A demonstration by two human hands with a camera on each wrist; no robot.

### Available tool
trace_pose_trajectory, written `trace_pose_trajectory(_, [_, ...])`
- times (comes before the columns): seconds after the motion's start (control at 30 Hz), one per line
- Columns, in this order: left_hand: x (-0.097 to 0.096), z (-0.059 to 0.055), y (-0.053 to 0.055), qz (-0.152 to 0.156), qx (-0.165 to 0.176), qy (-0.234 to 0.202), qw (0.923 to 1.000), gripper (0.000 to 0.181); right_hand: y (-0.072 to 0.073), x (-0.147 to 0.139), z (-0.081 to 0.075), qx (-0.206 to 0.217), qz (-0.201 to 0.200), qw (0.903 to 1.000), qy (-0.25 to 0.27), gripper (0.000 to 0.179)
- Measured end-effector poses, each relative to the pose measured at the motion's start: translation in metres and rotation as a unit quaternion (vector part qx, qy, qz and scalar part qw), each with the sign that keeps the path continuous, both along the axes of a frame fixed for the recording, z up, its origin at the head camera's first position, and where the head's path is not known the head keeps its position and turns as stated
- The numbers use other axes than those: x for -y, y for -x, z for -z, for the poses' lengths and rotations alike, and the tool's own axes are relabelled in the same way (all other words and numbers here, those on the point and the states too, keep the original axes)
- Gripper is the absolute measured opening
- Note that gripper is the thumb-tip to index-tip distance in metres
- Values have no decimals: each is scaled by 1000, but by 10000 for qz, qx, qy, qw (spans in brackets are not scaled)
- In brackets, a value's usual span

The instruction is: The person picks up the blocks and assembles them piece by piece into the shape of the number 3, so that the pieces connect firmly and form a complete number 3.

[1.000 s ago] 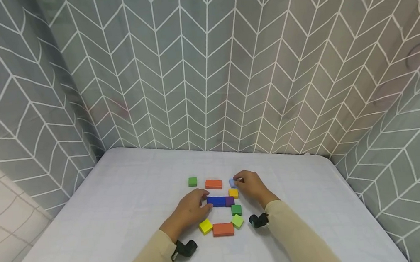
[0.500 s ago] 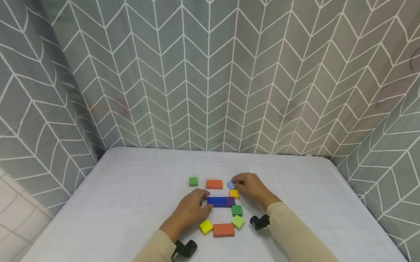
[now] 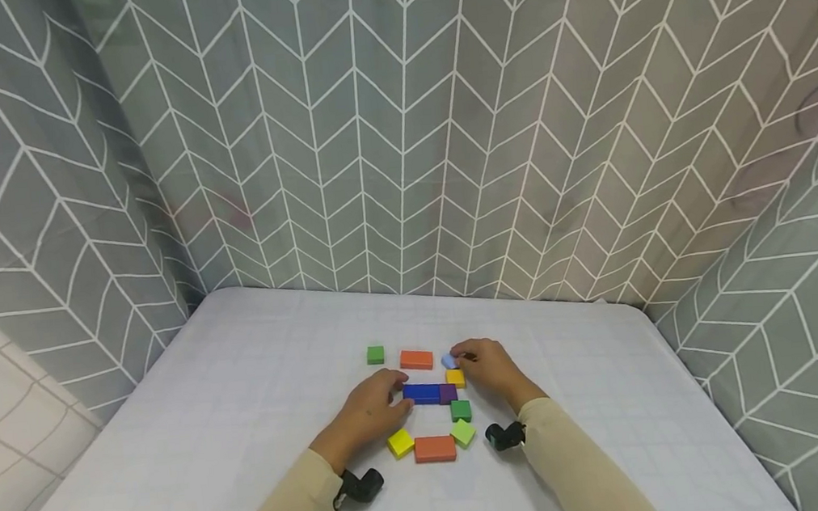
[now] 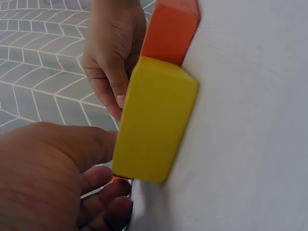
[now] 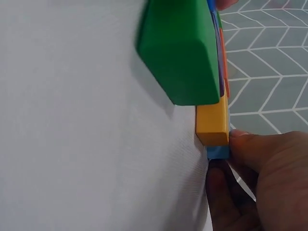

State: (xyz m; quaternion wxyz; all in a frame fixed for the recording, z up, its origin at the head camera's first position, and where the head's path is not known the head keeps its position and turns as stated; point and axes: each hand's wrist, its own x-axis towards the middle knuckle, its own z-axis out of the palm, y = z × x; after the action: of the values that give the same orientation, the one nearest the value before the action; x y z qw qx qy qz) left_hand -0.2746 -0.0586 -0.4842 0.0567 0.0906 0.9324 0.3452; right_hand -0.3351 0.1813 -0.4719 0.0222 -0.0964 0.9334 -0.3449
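Observation:
In the head view my right hand (image 3: 489, 364) pinches a small light-blue block (image 3: 449, 361) between thumb and fingertips, just behind an orange-yellow block (image 3: 455, 378). The right wrist view shows the light-blue block (image 5: 218, 152) low at the fingertips, partly hidden by the orange-yellow block (image 5: 212, 122). My left hand (image 3: 371, 406) rests at the left end of a long blue block (image 3: 421, 393), thumb and forefinger spread about that end. A purple block (image 3: 448, 393) adjoins the blue one on the right. In the left wrist view, a yellow block (image 4: 156, 120) hides part of my left fingers.
Nearer me lie a dark green block (image 3: 461, 411), a lime block (image 3: 463, 433), a red-orange block (image 3: 435, 449) and a yellow block (image 3: 400, 443). Farther back are an orange block (image 3: 416, 359) and a green block (image 3: 375, 355). A white-covered table (image 3: 243, 367) meets patterned curtains (image 3: 398, 126).
My right hand has shifted the light-blue block slightly left and toward me, and the block has turned to a slant. The left hand has stayed in place.

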Motion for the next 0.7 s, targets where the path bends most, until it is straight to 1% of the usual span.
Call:
trace_pose_trajectory(0.1, [1,-1,1,58,-58,-19,10000,46,-1,-1,5,-3,167,9997,198,26])
trace_pose_trajectory(0.2, [5,-3,4,98,-58,-132,9998,44,-5,-2,11,84,309,9977,598,31])
trace_pose_trajectory(0.3, [8,-4,7,182,56,-309,9993,41,-9,-1,14,184,378,9951,897,32])
trace_pose_trajectory(0.43, [14,-8,13,328,155,-410,9985,35,-11,-2,17,172,354,9950,913,34])
trace_pose_trajectory(0.5, [16,-11,17,264,35,-486,9985,31,-10,-3,19,209,375,9951,886,34])
trace_pose_trajectory(0.63, [17,-15,29,-21,-455,-565,9974,25,-11,-5,20,252,429,9945,922,35])
trace_pose_trajectory(0.7, [17,-16,34,-121,-629,-455,9969,23,-12,-5,21,225,410,9942,964,34])
